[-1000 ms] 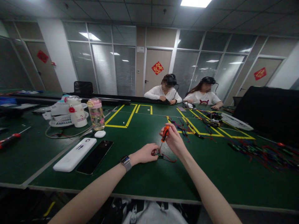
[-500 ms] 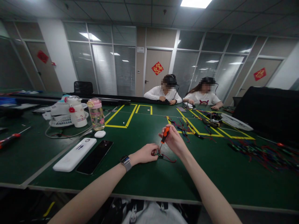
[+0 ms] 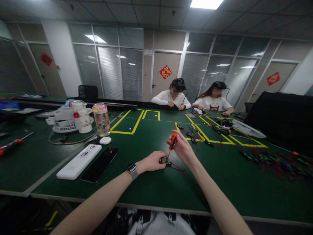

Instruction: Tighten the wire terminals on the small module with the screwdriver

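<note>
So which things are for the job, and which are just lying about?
For the job:
orange-and-black screwdriver, held in the right fingers
small green circuit board, at the left fingers
red wire beside the board

Seemingly just lying about:
white slab
black phone
pink-lidded bottle
red-handled screwdriver

The left hand (image 3: 156, 161) hides part of the circuit board (image 3: 167, 163); what the tip of the orange screwdriver (image 3: 172, 143) touches is too small to tell. The picture's left edge cuts off a red screwdriver (image 3: 11, 146); the wires (image 3: 275, 163) at right blur together.
</note>
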Tool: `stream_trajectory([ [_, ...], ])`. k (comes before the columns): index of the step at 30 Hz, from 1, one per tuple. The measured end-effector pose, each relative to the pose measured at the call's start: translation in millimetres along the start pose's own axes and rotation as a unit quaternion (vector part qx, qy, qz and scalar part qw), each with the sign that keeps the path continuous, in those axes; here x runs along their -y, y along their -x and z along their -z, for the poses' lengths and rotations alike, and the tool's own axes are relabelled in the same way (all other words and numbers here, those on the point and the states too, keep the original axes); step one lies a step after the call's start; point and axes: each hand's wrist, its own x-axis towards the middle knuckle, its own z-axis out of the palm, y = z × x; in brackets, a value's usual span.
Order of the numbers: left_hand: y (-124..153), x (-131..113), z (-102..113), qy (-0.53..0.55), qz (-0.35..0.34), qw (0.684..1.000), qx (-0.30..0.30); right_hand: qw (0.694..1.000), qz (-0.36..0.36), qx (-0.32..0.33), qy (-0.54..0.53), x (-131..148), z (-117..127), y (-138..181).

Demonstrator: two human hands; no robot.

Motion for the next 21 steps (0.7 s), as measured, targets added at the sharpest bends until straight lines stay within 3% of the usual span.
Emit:
stream_trajectory([
  [4,0.1,-2.9,1.6,-0.009,0.002,1.000,0.005,1.000,0.009,0.010,-0.018,0.8,-5.0,0.3],
  [9,0.0,-3.8,2.1,-0.011,0.005,1.000,0.003,0.999,0.042,-0.024,0.003,1.8,0.3,-2.2],
  [15,0.3,0.2,-0.1,-0.008,-0.002,1.000,-0.001,1.000,0.011,-0.007,0.007,1.9,1.7,-2.6],
  [21,-0.2,1.1,-1.0,-0.017,0.005,1.000,0.007,1.000,0.026,-0.007,0.003,1.7,-3.4,-1.5],
])
